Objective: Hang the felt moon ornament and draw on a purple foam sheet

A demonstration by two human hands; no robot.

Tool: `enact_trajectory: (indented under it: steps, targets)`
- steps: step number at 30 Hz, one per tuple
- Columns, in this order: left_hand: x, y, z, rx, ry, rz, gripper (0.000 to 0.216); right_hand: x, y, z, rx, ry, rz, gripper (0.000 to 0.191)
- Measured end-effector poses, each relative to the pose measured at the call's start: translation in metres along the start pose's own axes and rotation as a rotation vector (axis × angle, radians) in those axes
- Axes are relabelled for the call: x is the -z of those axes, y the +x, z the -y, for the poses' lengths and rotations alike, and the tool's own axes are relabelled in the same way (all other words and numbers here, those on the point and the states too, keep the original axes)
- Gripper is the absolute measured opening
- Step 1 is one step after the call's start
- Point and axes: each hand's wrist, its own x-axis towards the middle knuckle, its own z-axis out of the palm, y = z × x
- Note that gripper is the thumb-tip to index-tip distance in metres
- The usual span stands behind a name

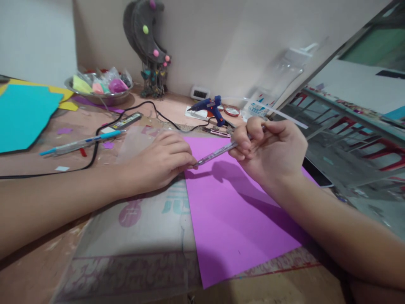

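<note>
A slim pen (218, 153) with a clear patterned barrel slants between my two hands, above a purple sheet (240, 228). My right hand (268, 147) is turned palm up, its fingers closed around the pen's upper end. At the lower end, the thumb and fingertips of my left hand (164, 158) pinch the pen's tip, which they partly cover. My left hand rests near the sheet's left edge, over a printed translucent plastic sheet (152, 236) that lies beneath the purple one.
A blue glue gun (211, 106) with a black cord (161, 116) stands behind my hands. On the left are a blue-tipped pen (80, 143), a box cutter (126, 121), turquoise sheet (28, 116) and metal bowl (99, 97). A clear bottle (278, 76) and dark phone-like device (318, 173) are on the right.
</note>
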Motion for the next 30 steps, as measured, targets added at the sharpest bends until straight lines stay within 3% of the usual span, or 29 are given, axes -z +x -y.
enact_trajectory:
  steps: [15, 21, 30]
  targets:
    - [-0.0009, -0.0008, 0.0003, 0.0, 0.002, -0.002, 0.025, 0.0014, 0.0004, -0.0008, -0.007, -0.011, -0.015, 0.039]
    - [-0.0017, -0.0012, 0.001, 0.031, -0.019, 0.019, 0.026, -0.0016, -0.0003, -0.0002, -0.003, 0.048, 0.031, 0.025]
    - [0.0003, -0.0004, -0.0001, 0.001, -0.009, 0.003, 0.026, 0.0028, 0.0015, -0.0036, 0.004, -0.031, -0.045, 0.039]
